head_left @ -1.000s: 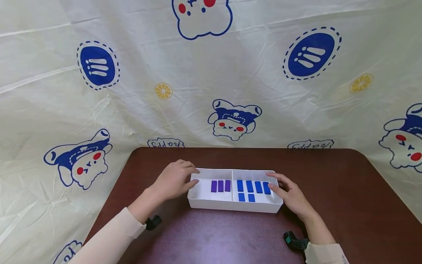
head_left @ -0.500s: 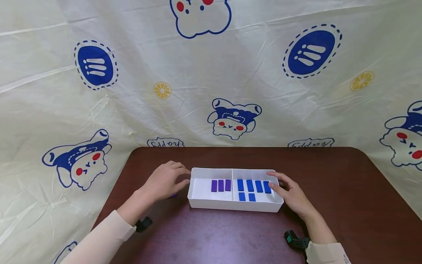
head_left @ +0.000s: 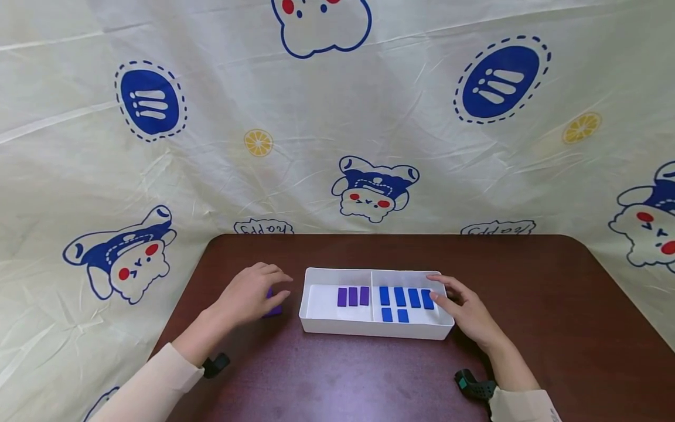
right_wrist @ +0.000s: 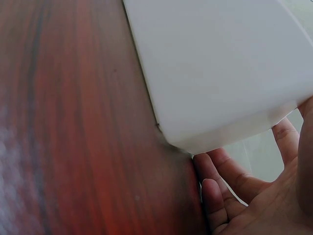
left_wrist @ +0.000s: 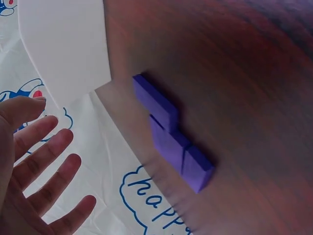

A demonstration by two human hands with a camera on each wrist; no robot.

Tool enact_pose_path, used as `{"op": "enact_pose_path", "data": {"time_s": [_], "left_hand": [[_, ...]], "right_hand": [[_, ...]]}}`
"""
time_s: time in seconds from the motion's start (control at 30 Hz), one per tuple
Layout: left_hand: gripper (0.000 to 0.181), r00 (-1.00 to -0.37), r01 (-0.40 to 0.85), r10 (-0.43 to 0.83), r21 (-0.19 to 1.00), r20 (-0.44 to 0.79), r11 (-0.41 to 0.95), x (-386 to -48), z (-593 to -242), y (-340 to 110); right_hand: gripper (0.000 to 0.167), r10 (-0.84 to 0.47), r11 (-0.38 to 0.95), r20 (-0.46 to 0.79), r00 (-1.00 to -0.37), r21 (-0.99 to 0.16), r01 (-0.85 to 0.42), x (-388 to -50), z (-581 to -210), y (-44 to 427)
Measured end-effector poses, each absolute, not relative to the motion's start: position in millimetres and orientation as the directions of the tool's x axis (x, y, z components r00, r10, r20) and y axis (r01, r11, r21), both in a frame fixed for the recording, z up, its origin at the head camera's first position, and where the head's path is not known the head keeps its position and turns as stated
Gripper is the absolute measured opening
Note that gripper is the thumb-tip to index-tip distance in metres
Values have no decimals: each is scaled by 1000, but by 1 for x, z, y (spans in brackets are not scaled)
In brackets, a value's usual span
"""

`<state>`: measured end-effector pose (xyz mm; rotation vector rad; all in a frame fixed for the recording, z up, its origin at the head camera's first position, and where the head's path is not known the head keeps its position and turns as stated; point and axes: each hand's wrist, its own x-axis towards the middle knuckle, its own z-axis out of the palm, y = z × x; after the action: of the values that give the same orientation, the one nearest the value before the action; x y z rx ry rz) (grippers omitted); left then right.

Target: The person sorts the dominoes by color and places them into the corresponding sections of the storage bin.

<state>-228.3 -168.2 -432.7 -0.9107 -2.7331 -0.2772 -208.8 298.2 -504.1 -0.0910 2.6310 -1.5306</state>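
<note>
A white two-compartment box [head_left: 369, 328] sits on the table. Its left compartment holds three purple rectangular blocks [head_left: 353, 297]; several blue rectangular blocks [head_left: 399, 298] lie in the right one. My left hand [head_left: 250, 296] hovers left of the box, fingers spread and holding nothing. Beneath it, partly hidden in the head view, is a loose group of purple blocks [head_left: 273, 310]. In the left wrist view these purple blocks [left_wrist: 168, 139] lie touching on the tabletop, apart from the fingers. My right hand [head_left: 471, 313] grips the box's right end, thumb over the rim and other fingers against the outside wall.
The brown table [head_left: 337, 381] has rounded far corners. A pale printed cloth [head_left: 295, 187] hangs behind it and down the left side. Black wrist straps [head_left: 474, 385] sit on both wrists.
My left hand has drawn back from the box's left end, moving left over the loose purple blocks, which have come into view. The right hand and the box contents look unchanged.
</note>
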Motion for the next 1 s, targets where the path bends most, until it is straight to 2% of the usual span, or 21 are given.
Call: {"op": "enact_pose_path", "data": {"time_s": [0.53,1.0], "left_hand": [[34,-813,570,551,64,187,819,-220,-455,-187],[29,-834,542,531,43,151,839,-216,-468,-193]], "right_hand": [[54,-98,512,-57,-994,-859,-1,-211,-501,297],[53,-87,512,-58,-995,-859,5,-212,-503,297]]}}
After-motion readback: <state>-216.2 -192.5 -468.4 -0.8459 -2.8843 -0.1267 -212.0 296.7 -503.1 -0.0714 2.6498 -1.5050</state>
